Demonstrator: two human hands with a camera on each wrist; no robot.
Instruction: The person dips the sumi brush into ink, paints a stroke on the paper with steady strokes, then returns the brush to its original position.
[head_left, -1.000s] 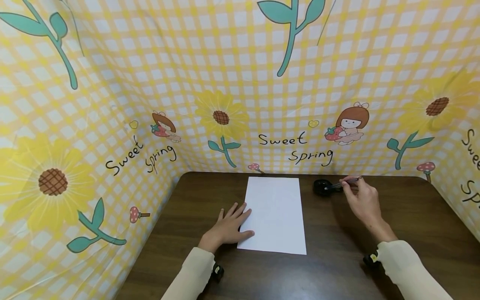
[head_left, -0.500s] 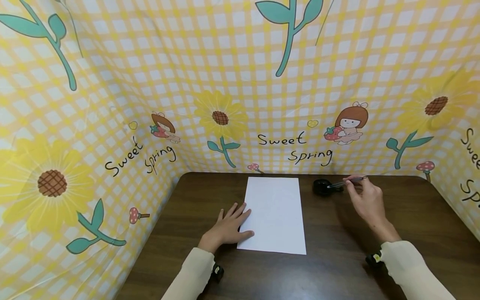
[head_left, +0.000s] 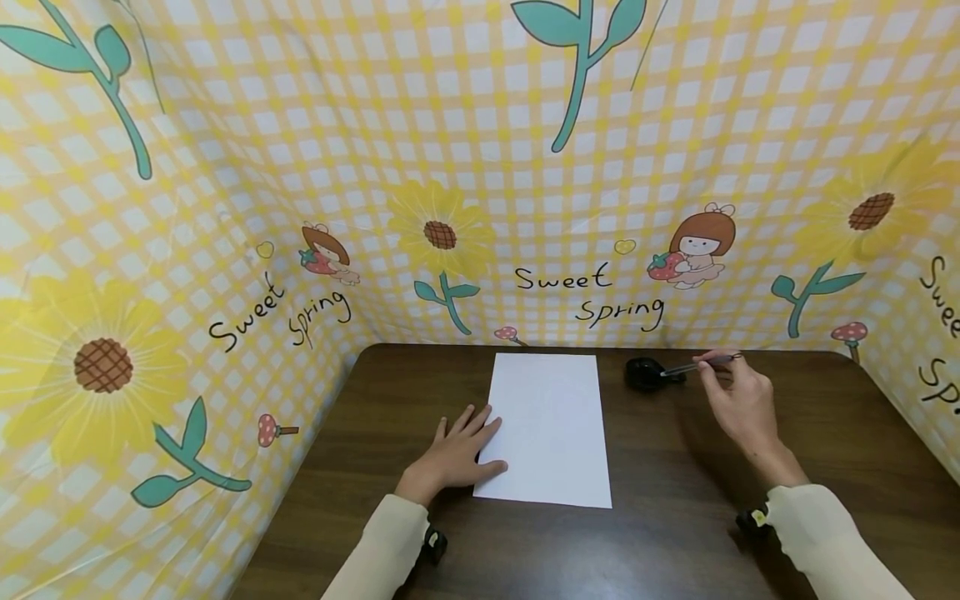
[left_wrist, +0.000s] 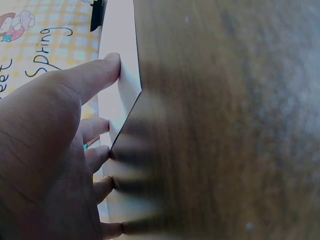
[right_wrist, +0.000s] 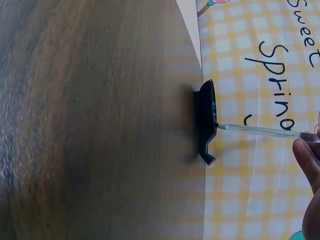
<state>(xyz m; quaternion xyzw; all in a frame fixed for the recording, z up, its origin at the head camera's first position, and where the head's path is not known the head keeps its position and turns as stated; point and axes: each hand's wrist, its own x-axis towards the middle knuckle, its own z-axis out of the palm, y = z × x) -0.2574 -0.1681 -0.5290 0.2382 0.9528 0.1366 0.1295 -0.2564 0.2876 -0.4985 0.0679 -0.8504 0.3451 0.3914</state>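
A plain white sheet of paper (head_left: 551, 425) lies on the dark wooden table (head_left: 540, 550). My left hand (head_left: 450, 458) rests on the sheet's left edge with spread fingers; the left wrist view shows the thumb (left_wrist: 102, 75) over the paper's corner. To the right of the paper is a small black ink dish (head_left: 641, 375) with a short protruding handle. My right hand (head_left: 742, 408) pinches a slim brush (right_wrist: 260, 130) by its upper part, above and right of the dish. Its dark tip meets the dish's rim or inside; exactly which is hard to tell.
A yellow checked cloth (head_left: 540, 208) with flowers and lettering hangs behind the table and along its sides. The table's far edge runs close behind the paper and dish. Dark cameras (head_left: 435, 543) are strapped at both wrists.
My right hand has shifted a little to the right with the brush, and its tip has moved slightly right over the dish. The left hand and paper stay in place.
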